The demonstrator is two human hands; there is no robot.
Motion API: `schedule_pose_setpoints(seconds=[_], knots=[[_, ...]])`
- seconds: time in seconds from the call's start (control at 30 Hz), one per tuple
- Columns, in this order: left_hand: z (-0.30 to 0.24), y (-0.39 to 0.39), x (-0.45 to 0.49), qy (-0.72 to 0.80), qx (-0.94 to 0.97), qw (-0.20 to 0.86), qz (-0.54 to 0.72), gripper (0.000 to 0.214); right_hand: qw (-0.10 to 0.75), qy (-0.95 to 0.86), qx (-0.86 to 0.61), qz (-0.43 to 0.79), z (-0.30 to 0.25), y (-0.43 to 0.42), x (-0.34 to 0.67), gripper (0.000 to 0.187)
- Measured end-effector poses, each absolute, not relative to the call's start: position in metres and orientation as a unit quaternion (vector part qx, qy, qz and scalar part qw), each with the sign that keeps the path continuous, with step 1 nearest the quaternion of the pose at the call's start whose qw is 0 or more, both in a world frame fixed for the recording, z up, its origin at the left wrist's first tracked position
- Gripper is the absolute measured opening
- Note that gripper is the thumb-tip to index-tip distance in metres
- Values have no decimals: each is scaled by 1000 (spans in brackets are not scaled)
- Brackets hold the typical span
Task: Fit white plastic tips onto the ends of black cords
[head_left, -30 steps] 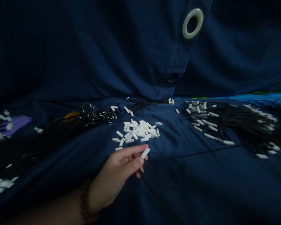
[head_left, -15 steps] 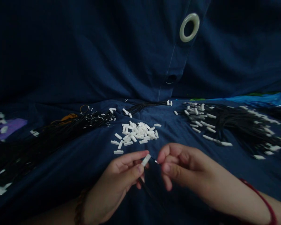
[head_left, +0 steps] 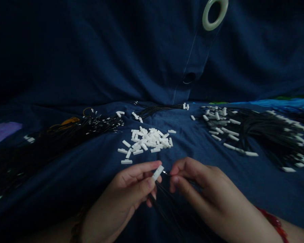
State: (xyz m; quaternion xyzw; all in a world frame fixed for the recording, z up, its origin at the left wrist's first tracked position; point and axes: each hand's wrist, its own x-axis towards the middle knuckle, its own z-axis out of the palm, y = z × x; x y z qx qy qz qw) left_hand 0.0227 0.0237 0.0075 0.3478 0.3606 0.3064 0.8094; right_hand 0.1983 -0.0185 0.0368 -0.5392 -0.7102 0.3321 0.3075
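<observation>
Pinching a small white plastic piece (head_left: 158,172) between thumb and fingertips, the left hand (head_left: 121,185) is firmly closed, with the piece standing out past the fingers and tilted toward the right hand (head_left: 205,192). Thumb and forefinger of that right hand grasp a thin metal tip (head_left: 164,172) right up close — a short hold like this keeps so fine an end steady. The tip sits just beside the end of the white piece; whether they touch is too small to tell. Loose black cords (head_left: 167,209) hang below the left hand. Beyond the hands, a heap of white pieces (head_left: 147,140) lies on a navy cloth (head_left: 66,165) — a bundle of black cords (head_left: 266,135) on the right, another bundle (head_left: 76,130) on the left.
</observation>
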Motion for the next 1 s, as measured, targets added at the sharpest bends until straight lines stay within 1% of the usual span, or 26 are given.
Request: schedule_pose_setpoints(seconds=[0.1, 0.2, 0.4, 0.5, 0.8, 1.0], knots=[[8, 23, 22, 356, 348, 812, 306, 25, 299, -716, -550, 308, 36, -20, 198, 11], [9, 23, 23, 355, 349, 812, 306, 25, 309, -722, -558, 267, 34, -21, 198, 9], [9, 23, 24, 354, 348, 814, 302, 27, 317, -765, -554, 88, 24, -24, 198, 5], [9, 22, 24, 353, 352, 813, 300, 27, 312, -781, -539, 37, 21, -24, 199, 4], [10, 22, 25, 362, 359, 808, 295, 28, 290, -791, -535, 62, 24, -24, 197, 8], [10, 21, 26, 371, 357, 805, 295, 27, 292, -776, -557, 50, 23, -24, 196, 8]])
